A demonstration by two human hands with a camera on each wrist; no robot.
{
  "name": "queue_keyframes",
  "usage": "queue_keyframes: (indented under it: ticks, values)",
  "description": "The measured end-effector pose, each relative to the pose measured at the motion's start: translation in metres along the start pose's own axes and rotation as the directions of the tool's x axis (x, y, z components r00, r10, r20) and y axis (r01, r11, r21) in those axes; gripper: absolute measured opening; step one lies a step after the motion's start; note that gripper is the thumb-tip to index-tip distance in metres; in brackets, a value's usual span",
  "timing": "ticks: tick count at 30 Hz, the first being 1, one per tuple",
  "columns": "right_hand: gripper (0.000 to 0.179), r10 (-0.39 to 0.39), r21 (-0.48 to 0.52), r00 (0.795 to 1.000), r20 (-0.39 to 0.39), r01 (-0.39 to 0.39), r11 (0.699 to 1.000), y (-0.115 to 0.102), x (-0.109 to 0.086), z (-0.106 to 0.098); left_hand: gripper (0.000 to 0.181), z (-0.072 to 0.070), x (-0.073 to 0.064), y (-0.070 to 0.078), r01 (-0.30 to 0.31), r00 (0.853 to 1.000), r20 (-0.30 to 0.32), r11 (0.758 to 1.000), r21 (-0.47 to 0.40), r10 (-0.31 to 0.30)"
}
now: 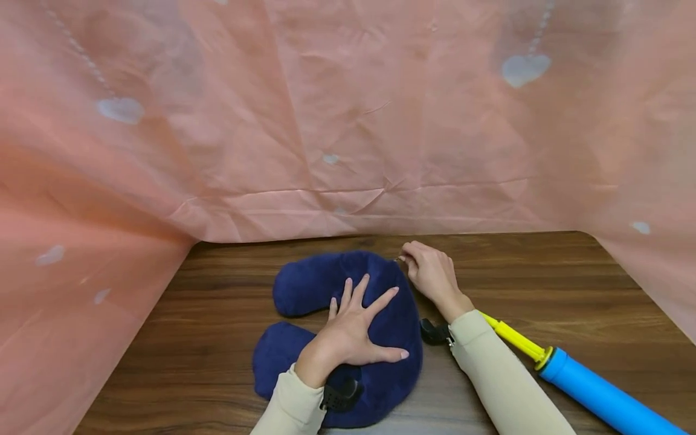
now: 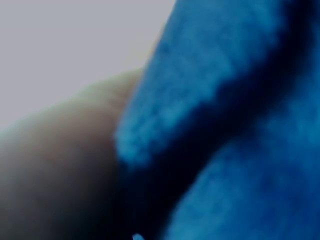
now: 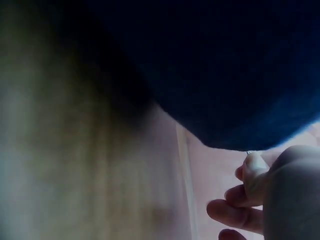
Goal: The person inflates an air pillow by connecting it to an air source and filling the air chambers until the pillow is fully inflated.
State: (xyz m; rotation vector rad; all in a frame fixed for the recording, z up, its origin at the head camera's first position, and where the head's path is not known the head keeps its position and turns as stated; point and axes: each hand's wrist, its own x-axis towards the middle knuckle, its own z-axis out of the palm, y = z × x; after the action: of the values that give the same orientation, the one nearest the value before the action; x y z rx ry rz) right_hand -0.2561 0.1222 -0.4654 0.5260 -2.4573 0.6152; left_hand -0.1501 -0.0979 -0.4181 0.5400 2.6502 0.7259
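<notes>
A navy blue plush neck pillow [image 1: 394, 332] lies on the wooden table, its gap facing left. My left hand [image 1: 353, 329] presses flat on top of it with the fingers spread wide. At the pillow's far right edge, my right hand [image 1: 429, 269] pinches a small zipper pull [image 1: 399, 258] between thumb and forefinger. From the right wrist, the zipper pull [image 3: 248, 152] shows as a tiny bit between the fingertips and the dark pillow edge [image 3: 235, 135]. Blurred blue plush [image 2: 200, 75] fills much of the left wrist view.
A hand pump with a blue barrel [image 1: 603, 386] and yellow end lies on the right, partly behind the right forearm. Wood-grain tabletop [image 1: 190, 338] extends around the pillow. Pink curtain [image 1: 348, 121] with pale hearts hangs behind and along both sides.
</notes>
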Motion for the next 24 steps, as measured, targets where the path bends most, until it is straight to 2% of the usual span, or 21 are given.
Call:
queue_keyframes:
  ticks: [3,6,9,13,15,19,22,24]
  values:
    - [0.009,-0.012,0.028,0.998,0.069,0.011,1.0,0.004,0.002,-0.001,0.103,0.003,0.0,0.001,-0.007,1.0,0.013,1.0,-0.004,0.008]
    - [0.007,0.017,0.059,0.986,0.164,-0.028,0.998,0.003,0.003,-0.005,0.104,0.003,-0.001,0.0,-0.01,1.0,0.012,1.0,-0.015,0.01]
    - [0.006,0.088,0.091,0.962,0.26,-0.115,0.989,-0.002,0.005,-0.009,0.107,0.0,0.0,-0.005,-0.004,1.0,-0.006,1.0,-0.028,0.004]
    - [0.025,0.164,0.103,0.93,0.33,-0.208,0.973,-0.019,-0.003,-0.028,0.108,-0.004,-0.004,-0.009,-0.019,0.999,-0.039,0.999,-0.049,0.017]
    - [0.033,0.184,0.085,0.924,0.337,-0.224,0.971,-0.028,-0.012,-0.041,0.107,-0.004,-0.007,-0.011,-0.033,0.999,-0.045,0.998,-0.057,0.03]
    - [0.047,0.194,-0.013,0.913,0.359,-0.203,0.979,-0.042,-0.038,-0.078,0.101,-0.005,-0.018,-0.011,-0.034,0.998,-0.062,0.999,-0.039,0.031]
    - [0.061,0.209,-0.104,0.9,0.384,-0.183,0.978,-0.048,-0.066,-0.113,0.095,-0.011,-0.034,-0.008,0.005,0.993,-0.119,1.0,0.02,-0.003]
    - [0.07,0.216,-0.162,0.899,0.382,-0.165,0.973,-0.048,-0.085,-0.138,0.092,-0.018,-0.049,-0.007,0.046,0.983,-0.182,0.996,0.074,-0.032]
